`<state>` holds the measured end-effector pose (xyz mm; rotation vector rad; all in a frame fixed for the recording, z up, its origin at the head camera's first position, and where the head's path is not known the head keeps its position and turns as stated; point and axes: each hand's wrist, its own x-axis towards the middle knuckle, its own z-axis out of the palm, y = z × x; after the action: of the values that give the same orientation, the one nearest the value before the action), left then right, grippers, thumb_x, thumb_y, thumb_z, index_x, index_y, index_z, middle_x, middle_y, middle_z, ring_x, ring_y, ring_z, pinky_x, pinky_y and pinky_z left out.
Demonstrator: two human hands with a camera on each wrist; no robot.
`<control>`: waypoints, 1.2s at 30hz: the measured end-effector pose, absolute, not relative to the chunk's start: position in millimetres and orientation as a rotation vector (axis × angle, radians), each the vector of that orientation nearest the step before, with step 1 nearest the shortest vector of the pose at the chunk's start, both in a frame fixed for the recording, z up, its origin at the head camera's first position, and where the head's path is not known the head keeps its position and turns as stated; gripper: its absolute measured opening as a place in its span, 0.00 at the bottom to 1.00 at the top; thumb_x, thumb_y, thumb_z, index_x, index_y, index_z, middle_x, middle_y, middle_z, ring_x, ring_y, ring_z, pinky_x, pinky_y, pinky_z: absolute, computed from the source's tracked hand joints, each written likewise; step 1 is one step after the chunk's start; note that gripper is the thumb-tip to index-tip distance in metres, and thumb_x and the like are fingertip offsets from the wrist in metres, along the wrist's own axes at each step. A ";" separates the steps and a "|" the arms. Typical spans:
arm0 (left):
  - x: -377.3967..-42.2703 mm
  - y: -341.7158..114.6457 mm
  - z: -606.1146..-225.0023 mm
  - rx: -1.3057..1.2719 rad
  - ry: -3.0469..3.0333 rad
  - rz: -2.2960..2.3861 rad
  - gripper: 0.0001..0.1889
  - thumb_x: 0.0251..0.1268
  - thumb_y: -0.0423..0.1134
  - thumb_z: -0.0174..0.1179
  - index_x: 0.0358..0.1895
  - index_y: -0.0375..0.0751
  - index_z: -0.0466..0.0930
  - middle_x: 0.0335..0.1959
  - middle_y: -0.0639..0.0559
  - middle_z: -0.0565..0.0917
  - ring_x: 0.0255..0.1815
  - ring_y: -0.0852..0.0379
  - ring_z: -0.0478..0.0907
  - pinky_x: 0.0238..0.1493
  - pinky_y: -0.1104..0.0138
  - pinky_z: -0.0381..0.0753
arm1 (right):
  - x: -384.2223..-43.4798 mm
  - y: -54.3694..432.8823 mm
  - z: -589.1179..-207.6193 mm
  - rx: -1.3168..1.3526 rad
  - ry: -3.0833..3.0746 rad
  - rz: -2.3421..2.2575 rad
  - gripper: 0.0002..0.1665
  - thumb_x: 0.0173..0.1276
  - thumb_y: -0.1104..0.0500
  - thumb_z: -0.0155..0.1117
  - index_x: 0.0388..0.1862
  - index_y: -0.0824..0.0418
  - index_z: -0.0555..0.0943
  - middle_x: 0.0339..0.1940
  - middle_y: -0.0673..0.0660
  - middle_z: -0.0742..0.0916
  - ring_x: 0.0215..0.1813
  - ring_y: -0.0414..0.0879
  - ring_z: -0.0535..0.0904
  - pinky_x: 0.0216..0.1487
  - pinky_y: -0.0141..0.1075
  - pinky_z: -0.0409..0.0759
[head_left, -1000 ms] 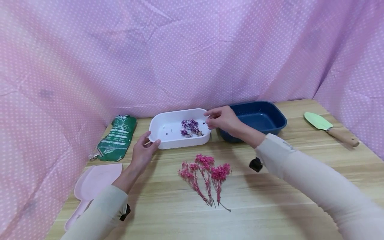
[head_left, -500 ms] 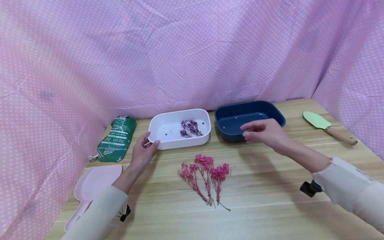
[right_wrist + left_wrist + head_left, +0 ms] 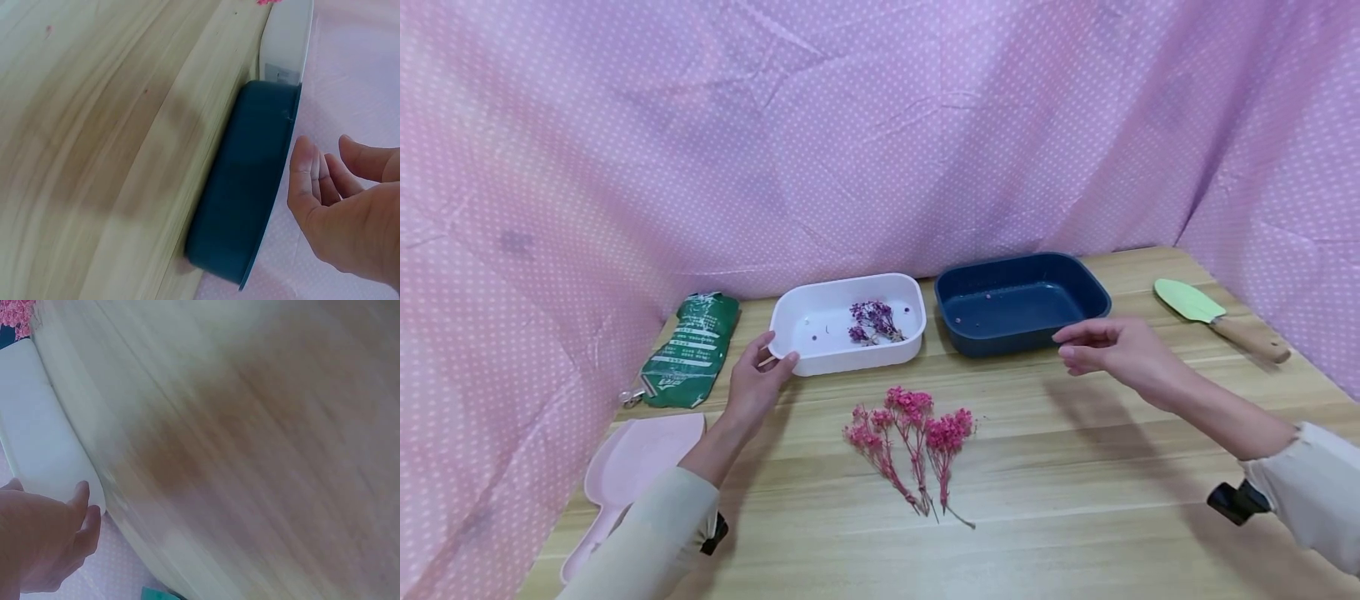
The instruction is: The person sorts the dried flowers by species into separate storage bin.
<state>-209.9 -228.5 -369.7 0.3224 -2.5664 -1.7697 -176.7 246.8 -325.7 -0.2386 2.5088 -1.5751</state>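
Observation:
At the left end of a white oblong tub (image 3: pixel 857 362), my left hand (image 3: pixel 756 385) holds the corner, thumb at the front and fingers round the side. The left wrist view has that hand (image 3: pixel 53 534) against the tub's wall (image 3: pixel 44 444). A bunch of dried purple flowers (image 3: pixel 874 318) lies inside with a few loose bits. In the air by the front right corner of a dark blue tub (image 3: pixel 1015 342), my right hand (image 3: pixel 1123 354) is loosely curled with nothing visible between its fingers. The right wrist view shows this hand (image 3: pixel 350 212) apart from the blue tub (image 3: pixel 247 181).
Three pink dried flower sprigs (image 3: pixel 917 442) lie on the wooden table (image 3: pixel 1015 533) in front of the tubs. To the left are a green bag (image 3: pixel 692 354) and a pink dustpan-like scoop (image 3: pixel 640 454). A green-bladed trowel (image 3: pixel 1221 319) lies at right. Pink dotted cloth (image 3: pixel 880 142) hangs behind.
My right hand has moved from above the white tub's right end, rightward past the blue tub's front. The blue tub's inside has come into view. The left hand stays at the white tub.

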 end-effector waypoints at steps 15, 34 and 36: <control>-188.0 -231.4 -364.5 0.470 -2.376 -1.766 0.35 0.67 0.45 0.60 0.74 0.45 0.55 0.66 0.39 0.64 0.62 0.46 0.70 0.57 0.57 0.79 | -178.1 277.2 -333.8 -0.220 2.556 -1.678 0.08 0.66 0.63 0.65 0.44 0.57 0.84 0.32 0.41 0.87 0.34 0.38 0.85 0.38 0.33 0.86; -141.4 -215.1 -354.9 0.577 -2.533 -1.990 0.32 0.68 0.50 0.59 0.69 0.38 0.62 0.57 0.36 0.74 0.51 0.47 0.80 0.49 0.61 0.84 | -187.0 308.7 -332.9 -0.131 2.654 -1.660 0.10 0.67 0.60 0.65 0.36 0.41 0.83 0.30 0.37 0.86 0.33 0.33 0.83 0.35 0.30 0.85; -136.9 -211.4 -354.0 0.585 -2.533 -2.026 0.31 0.67 0.50 0.60 0.67 0.37 0.64 0.57 0.35 0.75 0.49 0.47 0.82 0.47 0.62 0.85 | -190.4 312.3 -332.9 -0.132 2.656 -1.689 0.13 0.67 0.61 0.65 0.35 0.38 0.83 0.30 0.36 0.86 0.32 0.32 0.83 0.34 0.28 0.84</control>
<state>-136.9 -211.4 -354.0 0.5848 -2.5333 -2.0262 -190.4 312.3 -332.9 -0.1318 2.6565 -1.6893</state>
